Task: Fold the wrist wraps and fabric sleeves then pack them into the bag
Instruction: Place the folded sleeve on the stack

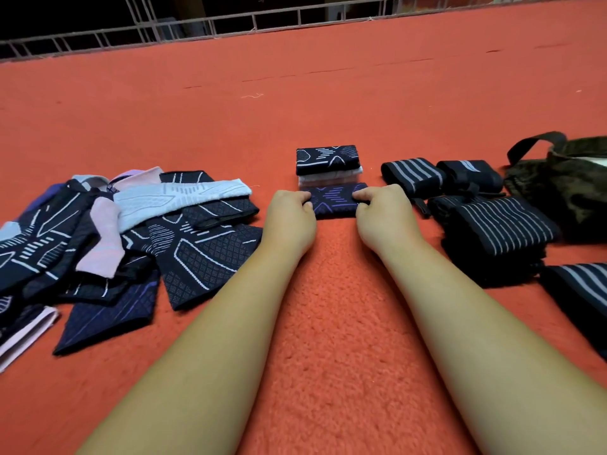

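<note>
Sleeve, folded, dark navy knit with purple line pattern (333,201): one, lying on the orange fleece cover (328,323) straight ahead of the person. Both hands are gripping it: the left hand (290,218) is pinching its left end and the right hand (382,215) its right end, fingers (361,196) curled in tight against the cloth.

Stack of folded sleeves (326,157): one, sitting just behind the held piece and touching it. A dark sleeve with white lines is lying on top, with pale folded pieces (328,178) showing beneath; how many is unclear.

Heap of unfolded fabric sleeves (131,244): one, spreading out at the left. Dark pieces with white lines, dark with purple lines, pink and pale grey are overlapping too much to count.

Wrist wraps, black elastic with grey stripes: four showing at the right, namely one roll (412,174), one roll bearing a pale mark too small to read (469,174), one larger bundle (502,229), and one running off the frame edge (581,293).

Bag, camouflage fabric with black strap (571,192): one, sitting at the far right beside the wraps.
</note>
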Tool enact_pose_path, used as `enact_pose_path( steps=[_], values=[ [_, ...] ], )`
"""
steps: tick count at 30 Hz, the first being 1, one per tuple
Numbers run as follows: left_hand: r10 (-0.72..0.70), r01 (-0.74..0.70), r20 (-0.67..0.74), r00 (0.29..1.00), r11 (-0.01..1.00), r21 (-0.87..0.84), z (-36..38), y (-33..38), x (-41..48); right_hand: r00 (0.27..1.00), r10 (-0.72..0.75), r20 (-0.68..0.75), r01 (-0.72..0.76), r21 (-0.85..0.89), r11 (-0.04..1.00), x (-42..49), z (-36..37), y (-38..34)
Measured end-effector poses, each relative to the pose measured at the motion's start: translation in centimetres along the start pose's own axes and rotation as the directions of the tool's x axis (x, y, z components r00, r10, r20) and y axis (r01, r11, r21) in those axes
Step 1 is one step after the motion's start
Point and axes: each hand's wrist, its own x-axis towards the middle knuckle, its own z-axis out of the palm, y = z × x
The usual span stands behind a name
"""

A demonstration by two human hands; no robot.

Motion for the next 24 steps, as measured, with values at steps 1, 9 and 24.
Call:
enact_pose_path(
  steps=[1,9,24],
  values=[
    [-0.017,0.017,0.005,1.000,1.000,-0.023,-0.1,-0.1,0.0,1.000,-0.001,-0.008,0.001,0.022,1.000,-0.1,-0.2,-0.1],
    [-0.151,0.165,0.079,0.985,0.963,-0.215,-2.4,1.3,-1.8,0.997,0.000,-0.077,0.013,0.172,0.985,-1.5,-1.6,-0.8],
    [-0.033,0.040,-0.089,0.995,0.996,0.074,-14.5,-4.1,-6.7,0.970,-0.218,0.110,0.197,0.178,0.964,-6.3,0.8,-5.1]
  ],
)
